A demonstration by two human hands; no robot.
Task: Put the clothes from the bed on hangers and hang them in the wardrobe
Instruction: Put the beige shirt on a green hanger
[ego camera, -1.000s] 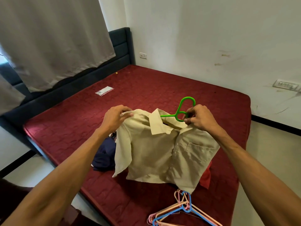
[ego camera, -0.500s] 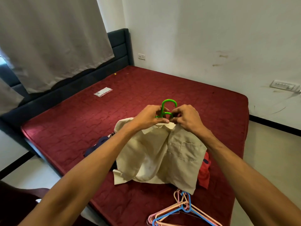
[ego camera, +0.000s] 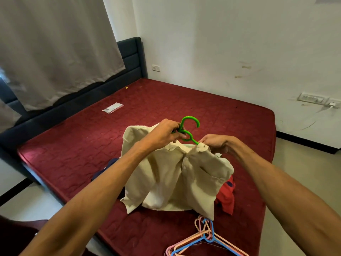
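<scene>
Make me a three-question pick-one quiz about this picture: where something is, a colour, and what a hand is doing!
1. Where are the spare hangers? A) on the floor B) on the bed, nearer than the cream shirt C) against the headboard
2. What colour is the hanger in the shirt? A) pink B) blue C) green
3. What is the left hand doing? A) lying flat B) gripping the hanger C) dangling empty

Answers: 1 B, they lie on the mattress. 2 C, its green hook pokes above the collar. 3 B, fingers curl round its neck.
</scene>
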